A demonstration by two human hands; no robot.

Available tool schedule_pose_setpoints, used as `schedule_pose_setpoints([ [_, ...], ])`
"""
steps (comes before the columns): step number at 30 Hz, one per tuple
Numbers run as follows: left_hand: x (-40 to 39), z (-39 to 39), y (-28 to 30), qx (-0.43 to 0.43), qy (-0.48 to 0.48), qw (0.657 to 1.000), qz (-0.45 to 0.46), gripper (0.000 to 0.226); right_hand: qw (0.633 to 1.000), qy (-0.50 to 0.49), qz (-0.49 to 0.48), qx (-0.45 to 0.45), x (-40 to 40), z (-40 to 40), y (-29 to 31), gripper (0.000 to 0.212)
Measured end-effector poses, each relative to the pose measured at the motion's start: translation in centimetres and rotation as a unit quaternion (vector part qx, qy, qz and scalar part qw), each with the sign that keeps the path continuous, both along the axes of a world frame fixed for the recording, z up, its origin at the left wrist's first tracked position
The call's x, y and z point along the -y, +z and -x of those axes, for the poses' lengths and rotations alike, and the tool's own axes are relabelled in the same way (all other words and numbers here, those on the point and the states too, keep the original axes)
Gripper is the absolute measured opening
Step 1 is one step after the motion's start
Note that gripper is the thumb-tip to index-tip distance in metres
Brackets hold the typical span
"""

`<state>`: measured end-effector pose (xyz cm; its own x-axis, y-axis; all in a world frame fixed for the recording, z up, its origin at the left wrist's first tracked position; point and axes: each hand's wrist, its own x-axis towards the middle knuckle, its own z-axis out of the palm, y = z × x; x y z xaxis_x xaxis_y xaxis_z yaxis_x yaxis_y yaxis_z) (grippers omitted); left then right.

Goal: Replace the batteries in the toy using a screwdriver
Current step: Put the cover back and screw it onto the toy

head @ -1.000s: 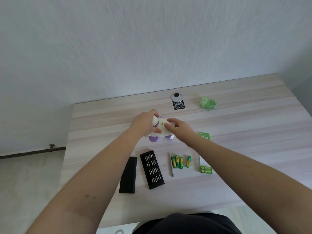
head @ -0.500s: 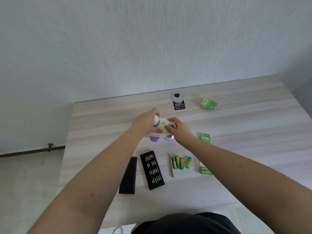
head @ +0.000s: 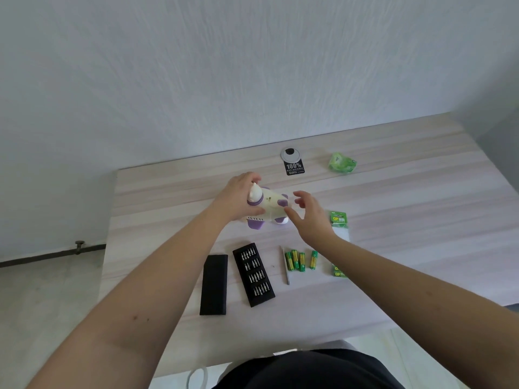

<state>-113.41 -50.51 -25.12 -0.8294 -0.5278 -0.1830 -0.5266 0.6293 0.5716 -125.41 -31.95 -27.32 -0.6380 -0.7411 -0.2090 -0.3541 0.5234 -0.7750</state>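
Head view: my left hand (head: 238, 199) grips the toy (head: 268, 209), right hand (head: 310, 217) loose and empty; next I'd fetch the screwdriver (head: 285, 265)

The left hand (head: 238, 199) grips a white and purple toy (head: 268, 209) on the pale wooden table (head: 407, 209). The right hand (head: 310, 217) hovers just beside it with fingers spread and loose, holding nothing. Nearer the person lie a black lid (head: 214, 284), an open bit case (head: 254, 273), a slim screwdriver (head: 286, 265) and four green batteries (head: 300, 259). A green battery pack (head: 339, 219) lies to the right, and a crumpled green wrapper (head: 342, 163) and a black tag (head: 292, 162) sit near the wall.
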Motion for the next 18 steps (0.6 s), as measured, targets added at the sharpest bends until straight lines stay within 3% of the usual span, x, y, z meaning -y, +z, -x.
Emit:
schedule_pose_setpoints([
  [3, -0.4, -0.7, -0.2, -0.055, 0.030, 0.998, -0.016, 0.096, 1.000, -0.018, 0.007, -0.012, -1.3, -1.0, -0.1, 0.032],
  [5, -1.0, -1.2, -0.1, -0.103, 0.067, 0.992, -0.017, 0.090, 0.999, -0.033, -0.006, -0.003, -2.0, -1.9, -0.5, 0.022],
  [9, -4.0, -2.7, -0.2, -0.240, 0.131, 0.961, 0.045, 0.046, 0.997, -0.062, -0.048, 0.026, -3.2, -4.3, -1.7, 0.014],
  [11, -5.8, -3.7, -0.8, -0.263, 0.122, 0.954, 0.079, 0.028, 0.994, -0.066, -0.074, 0.042, -3.8, -5.5, -2.8, 0.015],
  [15, -8.9, -5.5, -4.1, -0.171, 0.010, 0.981, 0.090, 0.035, 0.985, -0.085, -0.132, 0.064, -4.8, -7.3, -4.6, 0.020],
  [18, -10.4, -6.7, -6.5, -0.059, -0.018, 0.997, 0.037, 0.023, 0.981, -0.089, -0.162, 0.059, -5.6, -8.1, -5.4, 0.020],
])
